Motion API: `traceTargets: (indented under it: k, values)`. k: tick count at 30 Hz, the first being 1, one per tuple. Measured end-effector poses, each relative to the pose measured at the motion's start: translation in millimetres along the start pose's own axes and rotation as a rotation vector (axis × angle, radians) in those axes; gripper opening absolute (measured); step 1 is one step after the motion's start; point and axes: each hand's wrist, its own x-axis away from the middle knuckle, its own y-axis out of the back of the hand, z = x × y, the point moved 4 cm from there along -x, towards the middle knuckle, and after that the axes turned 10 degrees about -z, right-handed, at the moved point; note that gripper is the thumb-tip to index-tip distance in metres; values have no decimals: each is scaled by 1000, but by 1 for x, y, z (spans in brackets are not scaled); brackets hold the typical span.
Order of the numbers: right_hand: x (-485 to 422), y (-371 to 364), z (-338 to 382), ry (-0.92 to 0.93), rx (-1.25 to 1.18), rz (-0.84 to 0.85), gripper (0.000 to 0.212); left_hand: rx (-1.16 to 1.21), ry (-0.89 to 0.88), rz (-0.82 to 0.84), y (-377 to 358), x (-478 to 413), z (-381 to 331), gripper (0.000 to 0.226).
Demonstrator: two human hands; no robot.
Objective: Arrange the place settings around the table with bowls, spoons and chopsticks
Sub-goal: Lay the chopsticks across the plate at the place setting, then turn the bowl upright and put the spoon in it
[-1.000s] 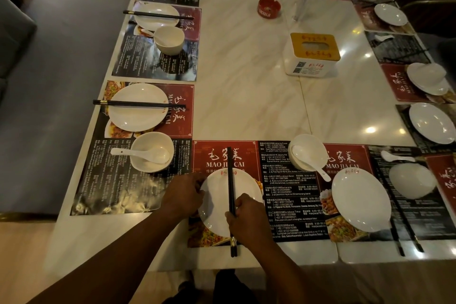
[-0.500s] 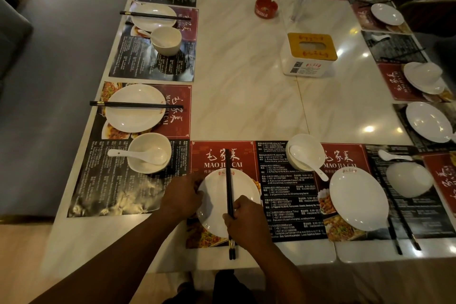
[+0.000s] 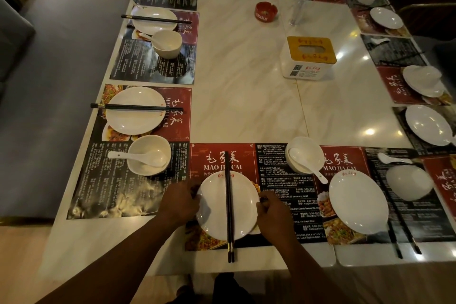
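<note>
At near counter [image 3: 246, 86] edge, centre: round white plate [image 3: 243, 207], glossy, shallow, small red mark at far rim. Sits on red mat [image 3: 209, 158] printed "MAO JIA CAI" in white under three large Chinese characters; adjoining black panel with dense white address lines, "Jakarta Pusat", "BALI", "Surabaya Barat" and "Semarang" legible. Across plate, near to far: black chopsticks [image 3: 228, 205], paired and touching, butt ends overhanging near rim past mat edge, pale band close to butts.

Left hand [image 3: 180, 202]: fingers [image 3: 193, 191] curled onto left rim of plate, gripping it. Right hand [image 3: 272, 212]: fingers [image 3: 262, 201] bent, pinching right rim.

Just right of black panel: white bowl [image 3: 311, 149], upright, white ceramic spoon [image 3: 311, 168] in it, handle out over near-right rim. Next along: second plate [image 3: 357, 202] on second mat [image 3: 345, 159], same print, partly covered; same red rim mark. Loose chopsticks [image 3: 398, 217] splayed at its right, ends at counter edge; dome-shaped upturned bowl [image 3: 408, 181] beyond those.

Left side setting: left plate [image 3: 133, 123] with left chopsticks [image 3: 137, 107] laid crosswise, left bowl [image 3: 150, 144] nearer, left spoon [image 3: 133, 155] resting in it.

Counter: white marble look, faint tan veins, polished, lamp glints. Mid-counter: square white box [image 3: 303, 70], yellow lid with oval slot and red marks, QR code on near face. Farther: round red ashtray [image 3: 266, 11], white lettering too small to read surely. Grey padded bench [image 3: 61, 81] along left side.
</note>
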Motion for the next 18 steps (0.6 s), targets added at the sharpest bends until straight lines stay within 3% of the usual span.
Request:
traceTargets:
  k: [12, 15, 18]
  values:
    - [-2, 8, 5, 17, -2, 7, 16, -52, 6, -11, 4, 0, -5, 35]
    - [-12, 44, 20, 128, 41, -126, 5, -89, -21, -48, 12, -6, -16, 23]
    - [-38, 102, 25, 197, 42, -331, 8, -73, -52, -97, 19, -16, -35, 12]
